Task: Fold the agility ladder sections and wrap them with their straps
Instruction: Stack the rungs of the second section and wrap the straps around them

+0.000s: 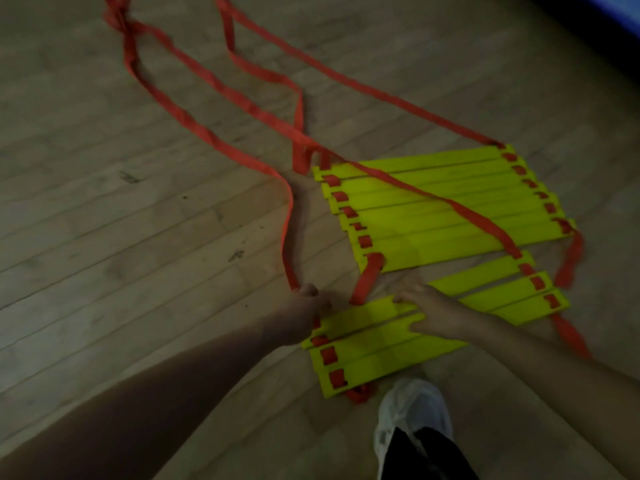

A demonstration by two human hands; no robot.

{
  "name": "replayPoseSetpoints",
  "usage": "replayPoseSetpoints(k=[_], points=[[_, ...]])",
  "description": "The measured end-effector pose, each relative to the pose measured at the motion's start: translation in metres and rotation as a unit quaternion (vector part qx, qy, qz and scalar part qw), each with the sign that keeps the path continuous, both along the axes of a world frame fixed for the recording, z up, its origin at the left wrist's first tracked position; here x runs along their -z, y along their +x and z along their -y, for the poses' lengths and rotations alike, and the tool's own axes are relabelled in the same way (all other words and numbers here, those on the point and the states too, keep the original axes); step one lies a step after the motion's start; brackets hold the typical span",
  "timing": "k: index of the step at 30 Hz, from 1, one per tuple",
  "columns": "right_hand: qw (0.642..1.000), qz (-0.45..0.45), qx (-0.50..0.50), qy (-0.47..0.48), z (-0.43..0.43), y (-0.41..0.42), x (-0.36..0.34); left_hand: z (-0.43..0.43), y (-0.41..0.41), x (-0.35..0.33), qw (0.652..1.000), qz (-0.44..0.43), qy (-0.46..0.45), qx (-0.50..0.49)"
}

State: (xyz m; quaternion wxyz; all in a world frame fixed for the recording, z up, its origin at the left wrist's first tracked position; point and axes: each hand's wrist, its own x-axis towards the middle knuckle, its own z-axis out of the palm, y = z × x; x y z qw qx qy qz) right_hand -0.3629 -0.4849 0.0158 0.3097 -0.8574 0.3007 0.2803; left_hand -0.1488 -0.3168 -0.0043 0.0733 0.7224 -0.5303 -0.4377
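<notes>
The agility ladder lies on the wooden floor point(121, 237), its yellow rungs gathered into two flat groups. The far group point(443, 216) holds the larger number of rungs, laid edge to edge and partly overlapping. The near group point(374, 355) lies just beside it, directly in front of the person. Red straps point(214, 81) thread through slots at both rung ends. Their loose lengths trail away across the floor toward the upper left, and one length crosses diagonally over the far group.

The left hand point(308, 306) sits at the left end of the near group, fingers curled round a red strap. The right hand point(429, 306) rests flat on the near group, fingers extended and holding nothing.

A white shoe point(414, 410) stands just behind the near group, below a dark trouser leg point(426, 455).
</notes>
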Motion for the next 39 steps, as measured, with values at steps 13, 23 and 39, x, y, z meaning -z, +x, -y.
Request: replayPoseSetpoints(k=[13,23,39], points=[[0.992,0.119,-0.024,-0.044,-0.027,0.043,0.029,-0.001,0.092,-0.001,0.933,0.357,0.033,0.026],[0.975,0.141,-0.171,-0.028,-0.146,0.179,0.051,-0.081,0.189,-0.026,0.939,0.318,0.084,-0.102],[0.974,0.099,-0.142,-0.144,-0.186,0.175,0.036,-0.168,0.114,0.008,0.855,0.037,0.007,-0.518]])
